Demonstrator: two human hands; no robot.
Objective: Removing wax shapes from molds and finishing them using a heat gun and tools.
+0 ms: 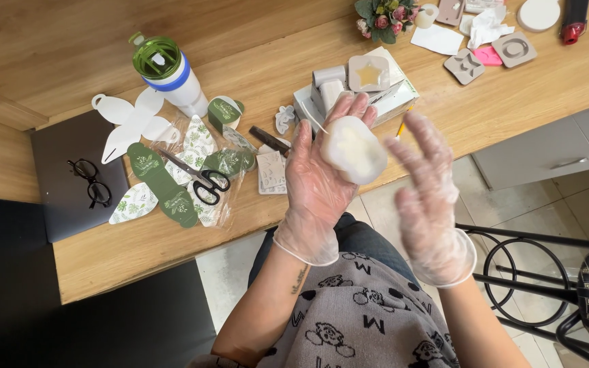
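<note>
A person in clear gloves is sitting at a wooden table (138, 249), holding up a white mould (353, 150) over the near edge. The left hand (318, 174) is lying palm up, fingers together and straight, cradling the mould against the fingertips. The right hand (427, 197) is hovering just right of the mould, fingers spread and blurred, apart from it as far as can be told.

On the table to the left, black scissors (199, 178) are lying on green and white leaf-shaped paper tags (165, 191), some in clear wrap. Farther left, black glasses (90, 180) are resting on a grey laptop (63, 204). A bottle (168, 75) with a green lid is standing behind white paper cutouts (127, 123). Just beyond the hands, a white box (383, 95) is carrying a grey star mould (368, 73). At the far right, more grey moulds (489, 58) are lying near a small flower bunch (384, 17). A black stool (547, 286) is standing at the near right.
</note>
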